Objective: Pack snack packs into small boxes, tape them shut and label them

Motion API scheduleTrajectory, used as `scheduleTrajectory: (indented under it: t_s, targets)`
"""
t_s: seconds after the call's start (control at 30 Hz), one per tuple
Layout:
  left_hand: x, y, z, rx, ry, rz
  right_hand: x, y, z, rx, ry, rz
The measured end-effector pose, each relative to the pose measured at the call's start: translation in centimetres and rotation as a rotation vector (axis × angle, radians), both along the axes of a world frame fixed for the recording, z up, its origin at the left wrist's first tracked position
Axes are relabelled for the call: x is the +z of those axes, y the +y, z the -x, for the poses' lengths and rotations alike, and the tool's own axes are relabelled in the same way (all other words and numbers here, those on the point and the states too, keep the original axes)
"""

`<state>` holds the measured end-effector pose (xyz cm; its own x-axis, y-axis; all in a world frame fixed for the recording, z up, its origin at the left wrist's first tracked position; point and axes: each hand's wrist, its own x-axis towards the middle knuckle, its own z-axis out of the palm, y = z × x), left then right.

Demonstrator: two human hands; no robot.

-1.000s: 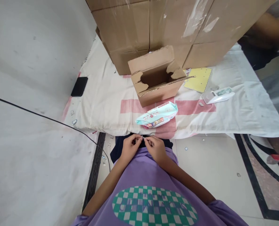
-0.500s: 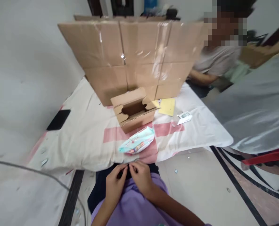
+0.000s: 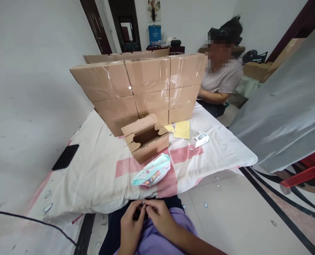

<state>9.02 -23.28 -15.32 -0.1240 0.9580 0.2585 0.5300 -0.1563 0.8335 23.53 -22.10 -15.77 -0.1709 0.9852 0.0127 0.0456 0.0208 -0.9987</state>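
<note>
Close to my lap, just off the table's front edge, my left hand (image 3: 133, 216) and my right hand (image 3: 157, 213) meet at the fingertips. Both are pinched round a tiny pale piece (image 3: 143, 201), too small to name. Nearest to them on the cloth lies a light turquoise soft packet (image 3: 152, 170) with printed pictures. Behind it stands an open cardboard box (image 3: 153, 147) with its flaps up. To the box's right are yellow cards (image 3: 182, 130) and a small white box (image 3: 200, 140).
Tall taped cardboard boxes (image 3: 149, 85) form a wall across the table (image 3: 99, 170). A black flat device (image 3: 66, 157) lies at the left. Behind the boxes at the right sits another person (image 3: 218, 78). A grey curtain (image 3: 285, 106) hangs at the right, with a red stool (image 3: 306, 173) below.
The view has tilted up, so the table and boxes sit lower and more of the room shows. My hands stay together, and the pale piece now shows at their fingertips.
</note>
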Motion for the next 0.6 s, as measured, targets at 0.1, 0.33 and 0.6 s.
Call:
scheduleTrajectory:
  t_s: [0.1,0.33,0.6]
  targets:
    - [0.2,0.2,-0.1,-0.029,0.005,-0.02,-0.6,0.6,-0.5,-0.085,-0.049,0.012]
    - [0.5,0.7,-1.3,-0.137,0.025,0.051,0.4,1.1,-2.3,-0.095,-0.327,-0.24]
    - [1.9,1.6,0.0,0.015,0.142,-0.07,5.5,9.0,-12.2,-0.644,-0.201,-0.399]
